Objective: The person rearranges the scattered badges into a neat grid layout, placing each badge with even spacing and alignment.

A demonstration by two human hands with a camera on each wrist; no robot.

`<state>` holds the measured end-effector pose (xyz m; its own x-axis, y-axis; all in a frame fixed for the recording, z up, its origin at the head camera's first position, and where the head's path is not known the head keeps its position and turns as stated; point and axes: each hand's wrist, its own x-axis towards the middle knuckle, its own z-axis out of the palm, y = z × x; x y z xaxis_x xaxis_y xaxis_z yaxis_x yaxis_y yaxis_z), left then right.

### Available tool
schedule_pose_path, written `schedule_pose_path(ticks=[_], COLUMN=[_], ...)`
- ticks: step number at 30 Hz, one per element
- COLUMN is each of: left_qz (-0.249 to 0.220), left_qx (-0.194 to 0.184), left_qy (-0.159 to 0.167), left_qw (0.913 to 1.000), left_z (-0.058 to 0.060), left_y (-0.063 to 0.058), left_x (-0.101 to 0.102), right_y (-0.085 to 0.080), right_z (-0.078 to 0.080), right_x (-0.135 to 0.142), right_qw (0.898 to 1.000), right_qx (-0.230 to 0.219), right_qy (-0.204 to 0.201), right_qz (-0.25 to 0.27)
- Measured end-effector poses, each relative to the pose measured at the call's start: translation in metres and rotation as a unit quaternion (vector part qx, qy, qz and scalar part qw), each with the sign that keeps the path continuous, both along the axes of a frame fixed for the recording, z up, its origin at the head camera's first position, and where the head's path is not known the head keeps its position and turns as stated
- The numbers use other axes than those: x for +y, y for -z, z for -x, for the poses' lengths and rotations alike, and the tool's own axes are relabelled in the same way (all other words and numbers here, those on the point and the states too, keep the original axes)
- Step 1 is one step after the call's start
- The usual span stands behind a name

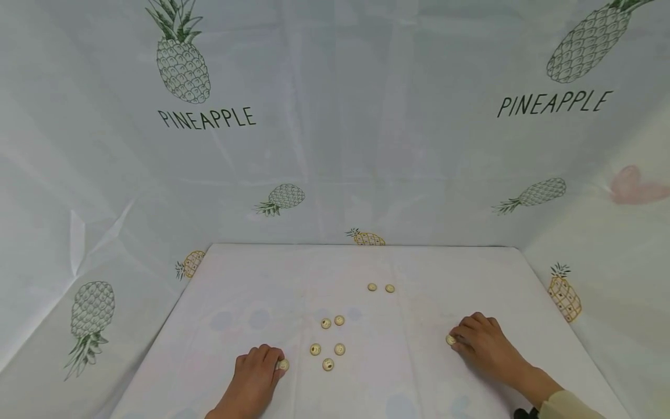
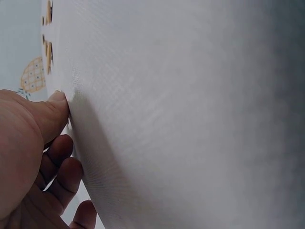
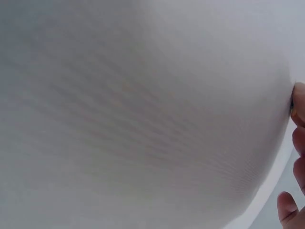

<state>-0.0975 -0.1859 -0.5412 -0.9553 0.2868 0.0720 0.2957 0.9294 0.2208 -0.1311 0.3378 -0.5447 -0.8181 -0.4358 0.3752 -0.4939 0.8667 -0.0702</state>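
Small round pale-yellow wooden discs lie on a white cloth-covered table. At the left, my left hand (image 1: pixel 253 378) pinches one disc (image 1: pixel 282 365) between thumb and index finger, down at the cloth. In the left wrist view the thumb (image 2: pixel 56 109) and curled fingers hide that disc. Farther right, my right hand (image 1: pixel 487 349) has another disc (image 1: pixel 451 340) at its thumb and fingertips, also close to the table surface. Only its fingertips (image 3: pixel 299 102) show at the right edge of the right wrist view, with a sliver of the disc under them.
Between the hands lies a loose cluster of several discs (image 1: pixel 339 349), some with dark marks. Two more discs (image 1: pixel 372 287) sit side by side farther back. A pineapple-print sheet (image 1: pixel 356 145) hangs behind the table (image 1: pixel 450 267) and along both sides.
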Motion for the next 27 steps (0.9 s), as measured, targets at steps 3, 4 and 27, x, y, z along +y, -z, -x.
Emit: schedule_pose_path(ticks=[3, 4, 27], left_qz=[0.002, 0.004, 0.051], left_qx=[-0.003, -0.004, 0.044], left_qy=[-0.005, -0.007, 0.020], left_qw=[1.0000, 1.0000, 0.9975], left_z=[-0.001, -0.001, 0.000], left_y=[0.002, 0.002, 0.002], left_x=[-0.001, -0.002, -0.001], right_y=[-0.001, -0.001, -0.001], right_z=[0.004, 0.006, 0.035], right_x=[-0.003, -0.004, -0.055], right_qw=[1.000, 1.000, 0.999], right_qx=[-0.013, -0.013, 0.036], right_qy=[0.002, 0.001, -0.039], right_qz=[-0.004, -0.006, -0.007])
